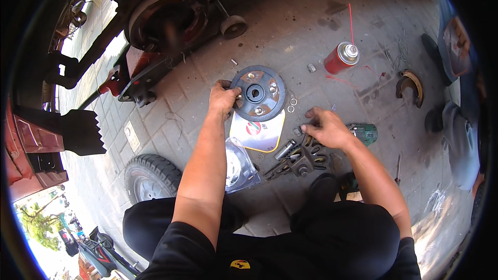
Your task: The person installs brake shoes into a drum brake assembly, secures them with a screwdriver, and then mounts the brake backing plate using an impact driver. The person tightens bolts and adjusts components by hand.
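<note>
While the left hand (226,97) closes on the left rim of a round metal drum (262,95), the right hand (327,127) is half-curled, its contents impossible to tell. Drum: on the paved floor (199,75), studded face up, axle axis roughly upright, outline equal every way. White sheet (263,137): partly under its near edge. Two rings (292,106): just beside, right. Dark puller (303,166): near the right hand. Green power tool (365,134): partly behind that wrist. Red spray can (340,59): farther out. Tyre (162,168): left of the left forearm.
</note>
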